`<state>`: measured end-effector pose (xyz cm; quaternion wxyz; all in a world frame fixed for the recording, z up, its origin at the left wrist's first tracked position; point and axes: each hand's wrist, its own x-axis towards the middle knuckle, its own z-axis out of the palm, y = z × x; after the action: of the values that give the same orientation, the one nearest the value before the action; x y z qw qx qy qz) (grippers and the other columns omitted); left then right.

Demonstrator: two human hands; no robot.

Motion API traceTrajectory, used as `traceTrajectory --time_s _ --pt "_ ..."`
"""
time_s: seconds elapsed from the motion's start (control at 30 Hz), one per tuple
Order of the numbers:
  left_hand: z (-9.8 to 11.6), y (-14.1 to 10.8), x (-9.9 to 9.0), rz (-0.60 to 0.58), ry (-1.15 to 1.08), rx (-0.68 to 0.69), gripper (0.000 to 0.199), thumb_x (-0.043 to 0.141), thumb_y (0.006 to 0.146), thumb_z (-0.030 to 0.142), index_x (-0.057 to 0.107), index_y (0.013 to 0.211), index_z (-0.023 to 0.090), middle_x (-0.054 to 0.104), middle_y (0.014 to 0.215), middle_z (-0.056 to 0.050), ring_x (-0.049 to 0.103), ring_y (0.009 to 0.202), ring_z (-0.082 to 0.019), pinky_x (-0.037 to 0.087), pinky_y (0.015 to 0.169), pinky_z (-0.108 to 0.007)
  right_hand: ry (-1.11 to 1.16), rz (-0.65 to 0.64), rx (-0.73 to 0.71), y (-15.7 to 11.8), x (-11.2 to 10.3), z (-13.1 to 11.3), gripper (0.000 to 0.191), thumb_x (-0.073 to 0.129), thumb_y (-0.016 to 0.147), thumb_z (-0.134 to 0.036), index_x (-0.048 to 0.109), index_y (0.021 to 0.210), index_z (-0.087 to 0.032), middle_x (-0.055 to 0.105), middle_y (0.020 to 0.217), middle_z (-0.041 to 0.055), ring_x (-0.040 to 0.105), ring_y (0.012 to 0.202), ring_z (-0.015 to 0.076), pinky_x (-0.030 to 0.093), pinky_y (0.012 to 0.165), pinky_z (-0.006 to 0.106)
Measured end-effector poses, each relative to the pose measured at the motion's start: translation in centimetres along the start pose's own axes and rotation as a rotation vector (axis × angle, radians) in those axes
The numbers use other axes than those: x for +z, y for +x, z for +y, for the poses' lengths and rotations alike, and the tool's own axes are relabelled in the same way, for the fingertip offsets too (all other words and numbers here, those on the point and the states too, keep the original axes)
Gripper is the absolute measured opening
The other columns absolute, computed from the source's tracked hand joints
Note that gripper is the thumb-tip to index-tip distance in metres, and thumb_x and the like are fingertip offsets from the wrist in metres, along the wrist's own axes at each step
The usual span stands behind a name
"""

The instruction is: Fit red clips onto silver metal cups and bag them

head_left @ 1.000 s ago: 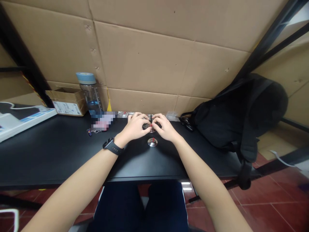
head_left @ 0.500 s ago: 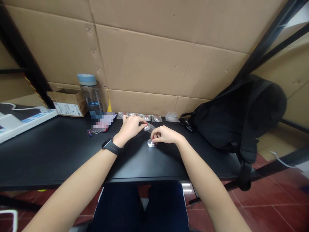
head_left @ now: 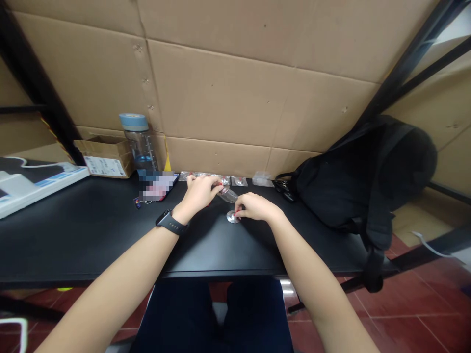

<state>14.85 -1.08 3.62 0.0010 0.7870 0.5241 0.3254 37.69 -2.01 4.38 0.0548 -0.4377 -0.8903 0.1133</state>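
Note:
My left hand (head_left: 201, 192) is closed, thumb and fingers pinching a clear suction cup (head_left: 224, 189) with a red part at its top. A clear plastic bag (head_left: 230, 196) stretches from there toward my right hand; I cannot tell which hand holds it. My right hand (head_left: 254, 207) is closed, its fingertips on the red part of a second clear suction cup (head_left: 232, 217), at or just above the black table (head_left: 206, 250). Behind the hands lies a row of similar suction cups in clear packets (head_left: 240, 182). A small red spot shows beneath my left hand.
Crumpled clear plastic (head_left: 262, 178) lies by the cardboard wall (head_left: 221, 98). A black backpack (head_left: 353, 171) fills the right side, with a dark object (head_left: 286, 190) beside it. At left stand a water bottle (head_left: 138, 144), an open cardboard box (head_left: 106, 159) and a white power strip (head_left: 44, 189).
The suction cup in my left hand has tilted and shifted slightly, and more of the clear bag shows. My right hand has moved a little to the right with its suction cup.

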Motion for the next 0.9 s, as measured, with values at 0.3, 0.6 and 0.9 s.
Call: traceTrajectory --time_s 0.3,0.6,0.9 --pt "-0.2 0.1 -0.1 0.014 -0.004 -0.012 0.017 0.06 0.095 0.038 0.071 0.089 0.026 0.079 0.098 -0.003 0.066 0.103 -0.029 0.026 0.094 -0.045 0.22 -0.024 -0.187 0.7 0.3 0.6 0.01 0.074 0.083 -0.021 0.08 0.091 -0.019 0.075 0.081 0.0012 0.064 0.068 0.0123 0.042 0.067 0.022" --pt "-0.1 0.1 0.0 0.001 -0.003 -0.031 0.017 0.06 0.094 0.039 0.072 0.092 0.027 0.079 0.097 -0.004 0.067 0.105 -0.031 0.027 0.096 -0.046 0.144 -0.012 -0.162 0.6 0.8 0.2 0.01 0.071 0.081 -0.012 0.077 0.085 -0.019 0.074 0.08 0.0019 0.063 0.07 0.0131 0.041 0.067 0.022" --pt "0.2 0.1 -0.5 0.002 -0.05 -0.114 0.021 0.057 0.095 0.041 0.072 0.092 0.027 0.08 0.096 -0.004 0.069 0.102 -0.03 0.031 0.097 -0.046 0.114 0.206 -0.241 0.7 0.8 0.3 0.006 0.062 0.087 -0.012 0.065 0.086 -0.018 0.064 0.098 0.0058 0.06 0.089 0.0173 0.046 0.083 0.029"
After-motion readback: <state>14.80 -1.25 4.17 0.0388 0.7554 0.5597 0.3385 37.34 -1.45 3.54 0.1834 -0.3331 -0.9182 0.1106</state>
